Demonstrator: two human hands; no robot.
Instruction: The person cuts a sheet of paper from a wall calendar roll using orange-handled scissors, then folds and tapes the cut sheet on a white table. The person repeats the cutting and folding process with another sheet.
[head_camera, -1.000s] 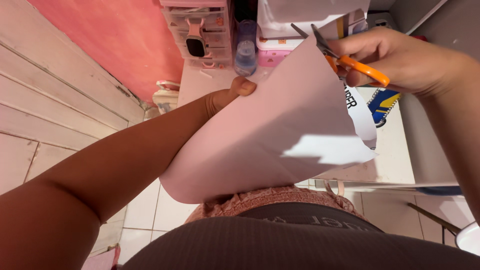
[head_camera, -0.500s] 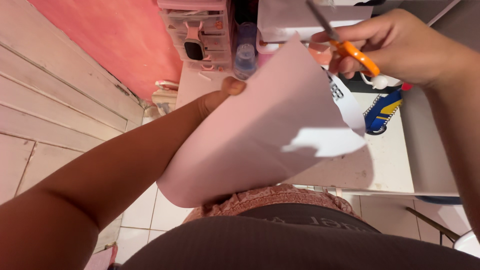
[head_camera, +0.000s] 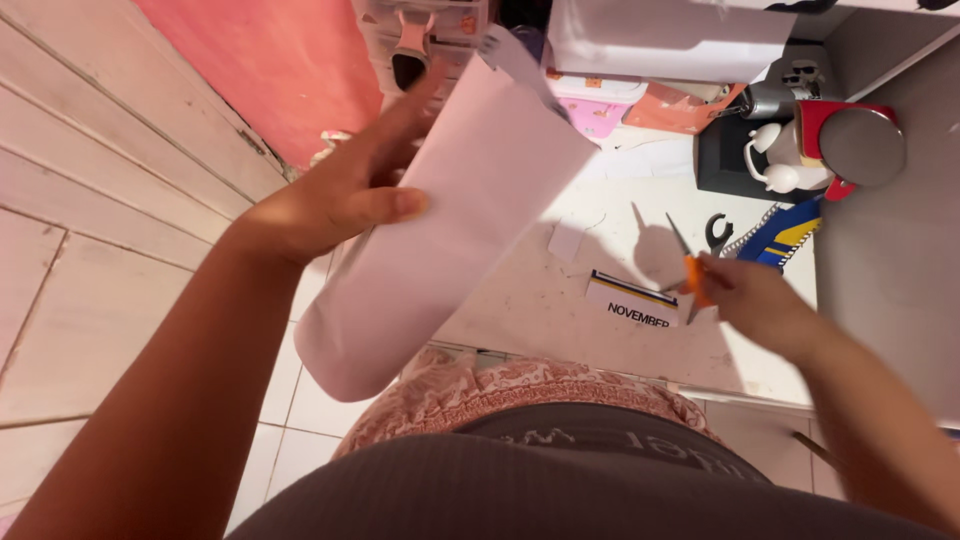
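Left hand (head_camera: 345, 195) gripping a large white paper sheet (head_camera: 450, 220), thumb pressed on the near face, fingers behind it; sheet curled, held up over the left edge of the white table (head_camera: 560, 310), lower end drooping past the table edge toward the tiled floor (head_camera: 290, 420)

Right hand (head_camera: 750, 300) closed around orange-handled scissors (head_camera: 690, 265), low over the table, blades pointing up and away, blurred; blades open or closed: cannot tell

Small cut white paper strip with black print (head_camera: 632, 300) lying flat on the table just left of the right hand, well apart from the sheet

Blue-yellow item (head_camera: 785, 235) just beyond the scissors; white figurine (head_camera: 775, 165) and red round-lidded container (head_camera: 850, 145) further back right; drawer unit (head_camera: 430, 30) at far table end behind the sheet; pink wall (head_camera: 270, 70) at left
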